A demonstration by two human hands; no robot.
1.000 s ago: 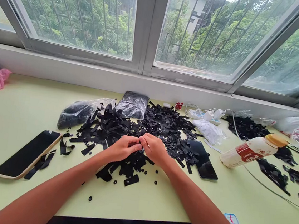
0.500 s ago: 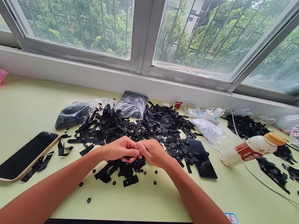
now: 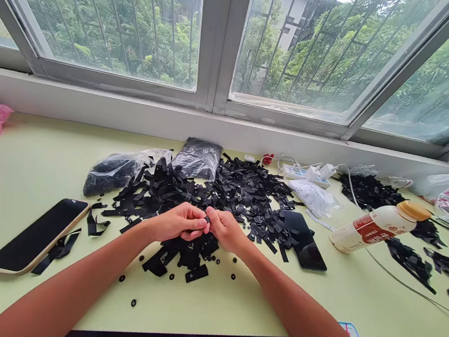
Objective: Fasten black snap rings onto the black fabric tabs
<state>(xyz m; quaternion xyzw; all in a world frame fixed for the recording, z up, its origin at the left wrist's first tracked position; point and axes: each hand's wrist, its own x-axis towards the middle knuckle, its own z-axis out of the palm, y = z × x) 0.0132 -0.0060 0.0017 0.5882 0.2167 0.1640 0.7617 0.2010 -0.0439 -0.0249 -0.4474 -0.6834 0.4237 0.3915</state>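
My left hand and my right hand meet above a heap of black fabric labels. Between their fingertips is a small black piece, pinched from both sides; its exact kind is mostly hidden by the fingers. Below the hands lie more labels, one of them a black label marked M. Small round black discs are scattered around, such as a disc near the table's front edge.
A phone in a pale case lies left, and a dark phone right. Plastic bags of black pieces stand behind. On the right are a bottle, a white cable, a power strip and more black labels.
My fingers have shifted from being clasped closely together to a fingertip pinch, and the small black piece now shows between them. The things on the table have stayed put.
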